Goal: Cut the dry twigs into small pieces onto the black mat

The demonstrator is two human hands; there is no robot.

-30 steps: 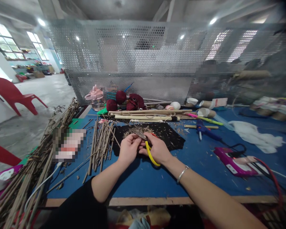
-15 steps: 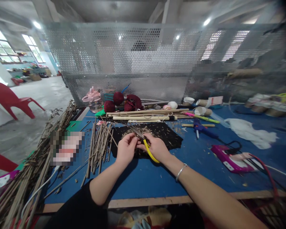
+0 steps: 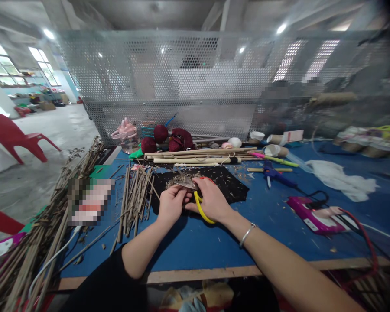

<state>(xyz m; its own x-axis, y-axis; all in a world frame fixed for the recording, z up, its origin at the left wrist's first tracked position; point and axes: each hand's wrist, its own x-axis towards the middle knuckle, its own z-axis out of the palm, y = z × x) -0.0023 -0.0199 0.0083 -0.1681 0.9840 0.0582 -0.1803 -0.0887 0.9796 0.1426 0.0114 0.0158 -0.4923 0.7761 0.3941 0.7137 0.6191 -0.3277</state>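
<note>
My right hand (image 3: 211,199) is closed around yellow-handled scissors (image 3: 199,210), their metal blades pointing up and left past my left fingertips. The fingers of my left hand (image 3: 171,203) are pinched together close to the blades; what they hold is too small to make out. Beneath both hands lies a black cloth (image 3: 232,184) strewn with small cut plant bits. Thin dry stalks (image 3: 130,203) are spread just left of the cloth, near my left hand.
Bamboo sticks (image 3: 195,160) lie behind the cloth, with dark red yarn balls (image 3: 160,133) beyond. A blue glue gun (image 3: 274,173) and a magenta power strip (image 3: 312,216) with cords sit at right. Bundled dry branches (image 3: 35,242) line the left edge. A perforated metal screen (image 3: 169,86) stands behind.
The scissors have turned in my right hand, their handles opening and the blades lying flatter over my left fingertips. My left hand has hardly moved.
</note>
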